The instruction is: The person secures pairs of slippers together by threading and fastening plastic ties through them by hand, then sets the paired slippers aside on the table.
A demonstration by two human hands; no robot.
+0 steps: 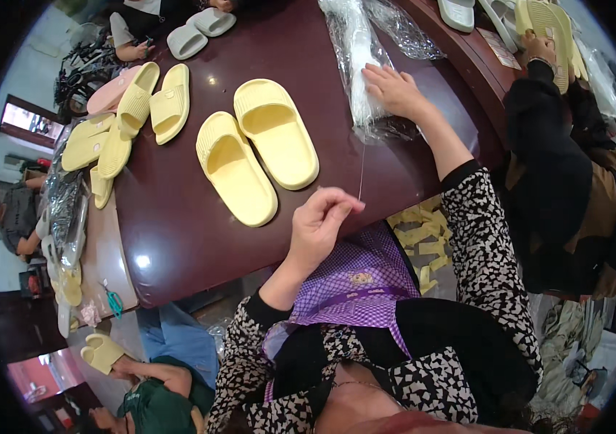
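Observation:
My left hand (322, 223) is closed in a pinch near the table's front edge. Between its fingertips runs a thin pale strand (363, 170), stretching up toward a white bundle in clear plastic. My right hand (395, 91) lies with fingers stretched out on that long white bundle (359, 58), pressing the plastic film around it. Left of the bundle, a pair of yellow slide slippers rests side by side, soles down: the left slipper (254, 195) sits slightly nearer me than the right slipper (293, 155). Neither hand touches them.
More yellow slippers (170, 108) and a pink slipper (109, 90) crowd the table's left side. Grey slippers (187, 43) stand at the far edge. Teal scissors (112, 300) lie at lower left. Co-workers sit around; at right, a person's hand (538, 48) holds a yellow slipper.

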